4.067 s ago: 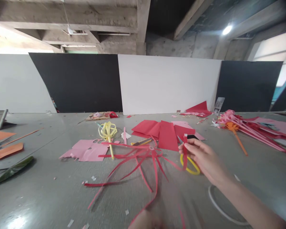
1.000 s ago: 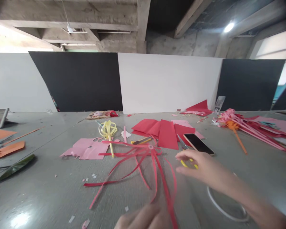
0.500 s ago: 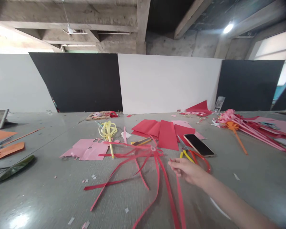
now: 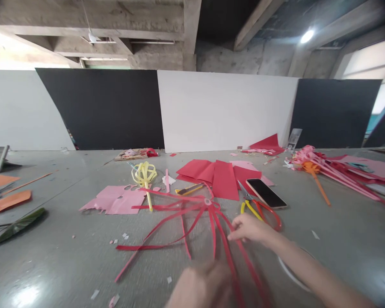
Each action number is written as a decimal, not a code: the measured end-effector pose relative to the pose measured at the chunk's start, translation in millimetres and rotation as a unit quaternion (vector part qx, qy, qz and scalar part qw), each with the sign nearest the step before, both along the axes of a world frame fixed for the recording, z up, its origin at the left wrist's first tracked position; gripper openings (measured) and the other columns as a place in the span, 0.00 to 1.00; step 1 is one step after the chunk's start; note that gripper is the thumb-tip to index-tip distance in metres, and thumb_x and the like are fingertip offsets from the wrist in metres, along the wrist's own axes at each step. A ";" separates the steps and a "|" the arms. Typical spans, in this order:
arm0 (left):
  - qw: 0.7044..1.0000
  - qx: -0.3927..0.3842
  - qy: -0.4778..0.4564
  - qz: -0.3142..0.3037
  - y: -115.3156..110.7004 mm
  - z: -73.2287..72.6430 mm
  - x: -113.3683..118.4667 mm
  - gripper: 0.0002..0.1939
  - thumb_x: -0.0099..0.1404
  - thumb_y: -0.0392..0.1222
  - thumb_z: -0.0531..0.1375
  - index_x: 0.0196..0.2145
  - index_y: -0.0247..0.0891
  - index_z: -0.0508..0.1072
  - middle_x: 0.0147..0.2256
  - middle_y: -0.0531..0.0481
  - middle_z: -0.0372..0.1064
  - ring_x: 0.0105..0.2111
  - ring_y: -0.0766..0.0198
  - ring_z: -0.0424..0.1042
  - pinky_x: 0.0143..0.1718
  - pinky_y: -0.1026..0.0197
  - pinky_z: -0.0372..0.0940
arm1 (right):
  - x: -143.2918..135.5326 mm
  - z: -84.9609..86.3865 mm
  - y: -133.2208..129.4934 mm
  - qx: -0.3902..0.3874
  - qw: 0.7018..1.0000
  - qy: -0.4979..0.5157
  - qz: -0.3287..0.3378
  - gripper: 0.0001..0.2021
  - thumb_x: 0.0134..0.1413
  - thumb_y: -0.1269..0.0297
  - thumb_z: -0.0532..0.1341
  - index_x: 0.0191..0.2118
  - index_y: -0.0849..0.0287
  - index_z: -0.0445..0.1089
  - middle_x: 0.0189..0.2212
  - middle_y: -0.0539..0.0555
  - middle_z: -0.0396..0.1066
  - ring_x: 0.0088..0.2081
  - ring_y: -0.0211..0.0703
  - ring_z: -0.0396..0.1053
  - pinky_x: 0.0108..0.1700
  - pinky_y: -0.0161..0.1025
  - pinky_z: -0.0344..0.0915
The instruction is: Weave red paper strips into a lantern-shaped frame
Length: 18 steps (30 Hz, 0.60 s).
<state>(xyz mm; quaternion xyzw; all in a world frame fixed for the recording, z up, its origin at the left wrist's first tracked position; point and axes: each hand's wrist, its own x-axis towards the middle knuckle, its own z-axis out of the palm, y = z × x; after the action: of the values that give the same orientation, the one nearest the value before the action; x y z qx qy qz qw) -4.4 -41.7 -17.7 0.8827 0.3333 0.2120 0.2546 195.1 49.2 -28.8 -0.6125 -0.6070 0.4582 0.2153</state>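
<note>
Several long red paper strips (image 4: 167,247) fan out over the grey surface from a joined centre with a small pale round spot (image 4: 207,202). My right hand (image 4: 252,229) is closed, its fingertips pinching one of the strips on the right side, close to the scissors. At the lower middle, my left hand (image 4: 199,285) is smeared by motion over the lower strip ends, and its fingers cannot be made out. Scissors with orange-red handles (image 4: 272,214) and a yellow-handled tool (image 4: 253,210) lie just beyond my right hand.
Beyond the strips lie folded red paper (image 4: 224,179), a phone (image 4: 266,193), a yellow cutter (image 4: 189,189), pink paper (image 4: 115,200) and a yellow paper-strip ornament (image 4: 144,174). Pink strips (image 4: 321,160) and an orange piece (image 4: 319,184) lie right. A green leaf (image 4: 19,229) rests left. White and black panels (image 4: 227,111) stand behind.
My left hand has come into view from below. My right hand has moved slightly down and right, and the strip at it now runs out to the lower right.
</note>
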 end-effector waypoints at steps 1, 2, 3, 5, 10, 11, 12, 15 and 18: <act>0.999 0.029 0.024 0.028 16.3 2.5 1.9 0.13 0.62 0.37 0.47 0.43 0.40 0.66 0.40 0.48 0.67 0.38 0.63 0.68 0.39 0.60 0.64 | 0.7 -1.7 1.5 0.001 1.000 -0.012 0.004 0.11 0.29 0.68 0.65 0.12 0.60 0.61 0.06 0.42 0.55 0.13 0.30 0.53 0.18 0.30 0.46; 0.995 0.069 0.055 0.041 32.4 4.7 4.3 0.15 0.62 0.35 0.47 0.46 0.40 0.64 0.45 0.47 0.64 0.43 0.62 0.65 0.44 0.58 0.62 | 1.2 -3.5 2.9 0.001 1.000 -0.023 0.008 0.10 0.29 0.68 0.65 0.12 0.60 0.61 0.06 0.42 0.55 0.13 0.31 0.54 0.18 0.30 0.46; 0.988 0.119 0.088 0.039 47.7 5.9 6.9 0.17 0.61 0.36 0.49 0.49 0.38 0.61 0.51 0.45 0.59 0.49 0.58 0.60 0.48 0.55 0.57 | 1.6 -5.3 4.1 0.001 0.999 -0.032 0.010 0.10 0.29 0.67 0.65 0.12 0.60 0.62 0.06 0.42 0.55 0.13 0.31 0.54 0.18 0.30 0.46; 0.971 0.185 0.148 -0.005 74.2 3.7 11.9 0.23 0.61 0.43 0.50 0.53 0.37 0.55 0.56 0.44 0.50 0.55 0.54 0.50 0.54 0.50 0.47 | 1.9 -8.5 6.1 0.000 0.999 -0.045 0.012 0.10 0.30 0.66 0.65 0.13 0.60 0.62 0.06 0.43 0.56 0.13 0.31 0.54 0.18 0.30 0.46; 0.954 0.180 0.236 -0.038 112.2 -22.4 14.1 0.32 0.62 0.55 0.41 0.57 0.31 0.48 0.58 0.40 0.44 0.57 0.54 0.44 0.55 0.49 0.40 | 2.4 -13.4 7.3 -0.011 0.999 -0.033 0.021 0.08 0.32 0.66 0.64 0.14 0.60 0.64 0.08 0.45 0.61 0.13 0.30 0.55 0.17 0.29 0.47; 0.954 0.178 0.238 -0.039 116.3 -27.1 11.9 0.32 0.62 0.56 0.40 0.57 0.31 0.48 0.57 0.40 0.45 0.57 0.54 0.44 0.55 0.50 0.40 | 2.3 -13.5 6.9 -0.016 0.999 -0.025 0.025 0.08 0.32 0.65 0.64 0.15 0.60 0.64 0.10 0.45 0.63 0.13 0.30 0.55 0.16 0.29 0.47; 0.954 0.177 0.237 -0.045 119.7 -30.4 9.1 0.32 0.62 0.57 0.39 0.57 0.32 0.48 0.57 0.40 0.45 0.57 0.55 0.44 0.55 0.51 0.39 | 2.2 -13.2 6.3 -0.023 0.999 -0.016 0.030 0.08 0.32 0.65 0.64 0.15 0.60 0.64 0.11 0.46 0.65 0.13 0.29 0.54 0.16 0.29 0.47; 0.954 0.180 0.230 -0.074 127.6 -31.5 -1.1 0.32 0.62 0.57 0.39 0.58 0.35 0.46 0.58 0.43 0.44 0.58 0.57 0.43 0.56 0.54 0.38 | 2.5 -9.4 3.5 -0.049 0.997 0.014 0.052 0.08 0.33 0.63 0.63 0.17 0.61 0.65 0.14 0.48 0.69 0.12 0.28 0.53 0.15 0.28 0.46; 0.951 0.175 0.239 -0.093 132.8 -24.7 -10.7 0.33 0.61 0.58 0.39 0.58 0.36 0.44 0.59 0.44 0.41 0.58 0.57 0.41 0.56 0.54 0.36 | 4.5 -2.9 -0.5 -0.077 0.993 0.041 0.080 0.07 0.35 0.64 0.62 0.17 0.61 0.66 0.15 0.50 0.70 0.12 0.26 0.50 0.15 0.27 0.45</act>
<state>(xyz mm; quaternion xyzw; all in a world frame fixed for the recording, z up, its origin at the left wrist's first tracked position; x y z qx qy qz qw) -15.1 91.0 -42.4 0.9653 0.2586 0.0253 0.0273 199.6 48.6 -31.7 -0.5572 -0.6082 0.5437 0.1547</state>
